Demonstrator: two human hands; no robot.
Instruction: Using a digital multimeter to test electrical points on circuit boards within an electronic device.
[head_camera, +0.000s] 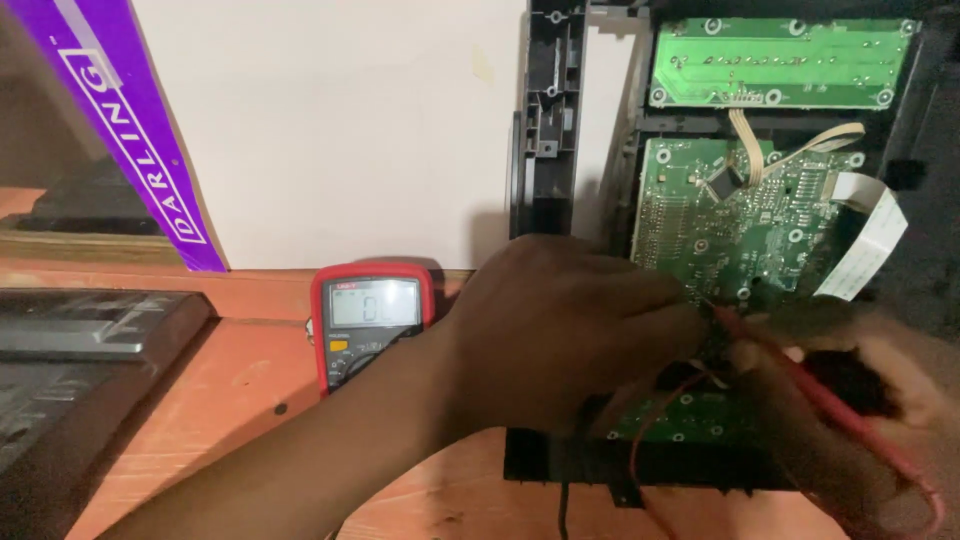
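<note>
Probing is seen at the lower edge of a green circuit board (730, 225), which is mounted in an opened black device chassis (545, 120) stood on a reddish wooden tabletop (250, 400). The left hand (560, 330) is curled closed over the board's bottom edge; what lies inside its grip is hidden, so it cannot be told. The right hand (860, 400), blurred at the lower right, is closed around a red test probe (800, 375), whose tip is pointed toward the board just beside the left fingers. A thin red lead (650, 420) is looped below the hands. A second green board (780, 62) is fixed above the first, with a white ribbon cable (865, 240) hanging at the right. A red-cased multimeter (372, 320) is propped near the left wrist. A purple strip (130, 130) is leaned against the white wall.
</note>
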